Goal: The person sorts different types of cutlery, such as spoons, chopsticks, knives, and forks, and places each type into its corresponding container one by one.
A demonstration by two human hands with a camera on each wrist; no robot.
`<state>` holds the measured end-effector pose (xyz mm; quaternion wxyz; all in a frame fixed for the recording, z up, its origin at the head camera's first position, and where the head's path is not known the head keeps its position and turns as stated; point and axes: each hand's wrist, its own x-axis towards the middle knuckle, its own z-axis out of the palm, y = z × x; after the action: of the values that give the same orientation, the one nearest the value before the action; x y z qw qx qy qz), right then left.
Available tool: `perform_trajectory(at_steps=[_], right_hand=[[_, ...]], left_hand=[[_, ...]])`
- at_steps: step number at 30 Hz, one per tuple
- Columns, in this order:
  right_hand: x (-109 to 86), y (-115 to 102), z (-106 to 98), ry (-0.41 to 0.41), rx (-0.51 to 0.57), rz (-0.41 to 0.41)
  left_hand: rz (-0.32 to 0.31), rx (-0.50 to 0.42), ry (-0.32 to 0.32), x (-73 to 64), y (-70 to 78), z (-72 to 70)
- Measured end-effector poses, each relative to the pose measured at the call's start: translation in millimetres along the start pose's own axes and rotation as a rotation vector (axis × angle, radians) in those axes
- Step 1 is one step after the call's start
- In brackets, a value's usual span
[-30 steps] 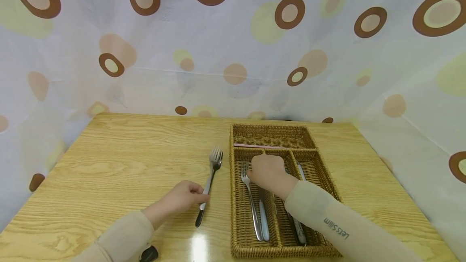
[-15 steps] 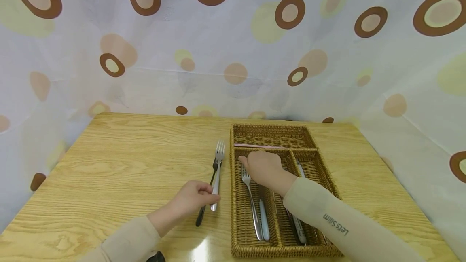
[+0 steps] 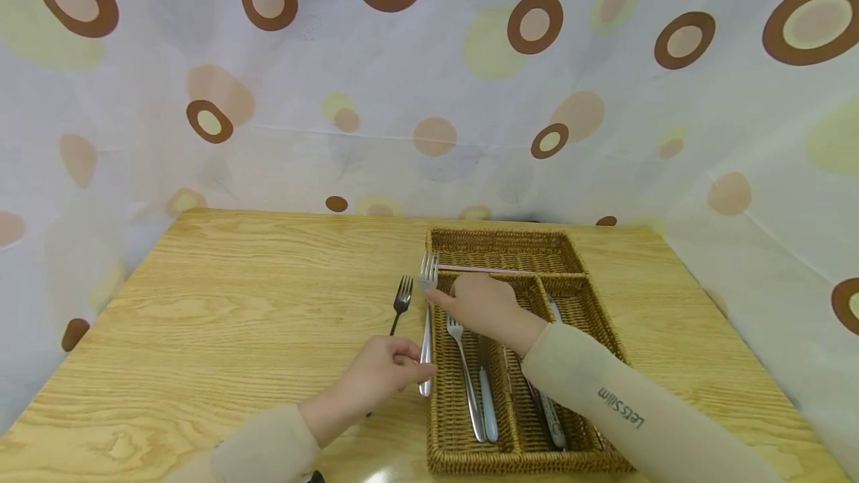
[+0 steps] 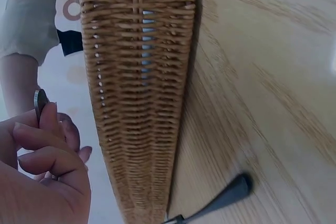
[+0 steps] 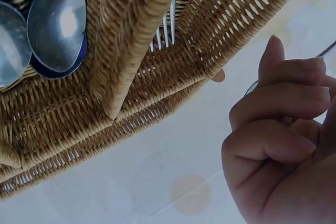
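In the head view, my left hand (image 3: 389, 367) pinches a silver fork (image 3: 426, 341) near its handle end, at the basket's left rim. The fork's tines (image 3: 429, 267) point away from me. My right hand (image 3: 486, 304), over the basket (image 3: 429, 423), reaches one finger across the fork's neck; whether it pinches the fork is hidden. In the right wrist view, the right hand's (image 5: 283, 135) other fingers are curled. A black fork (image 3: 402, 300) lies on the table, partly behind the left hand. The left wrist view shows the silver handle end (image 4: 39, 100) at the left hand's (image 4: 47, 166) fingertips.
The wicker basket has several compartments. Another silver fork (image 3: 466, 379) and a light-blue handle (image 3: 488, 405) lie in its left one. Spoons (image 5: 58, 24) lie in the middle one. A pink stick (image 3: 483, 269) lies in the back section. Patterned sheeting (image 3: 429, 95) surrounds the table.
My left hand has carried the silver fork rightward, away from the black fork, to the basket's edge. The right hand has shifted slightly left, and its extended finger now overlaps the fork's neck.
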<state>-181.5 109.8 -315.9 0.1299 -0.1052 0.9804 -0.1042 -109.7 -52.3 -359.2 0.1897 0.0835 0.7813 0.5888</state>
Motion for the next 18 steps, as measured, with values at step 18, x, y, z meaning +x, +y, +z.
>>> perform_trajectory(at_steps=[18], right_hand=[[0.0,13,-2,-0.071,0.202,0.034]], left_hand=[[0.154,0.232,0.025,7.2,2.9,11.6]])
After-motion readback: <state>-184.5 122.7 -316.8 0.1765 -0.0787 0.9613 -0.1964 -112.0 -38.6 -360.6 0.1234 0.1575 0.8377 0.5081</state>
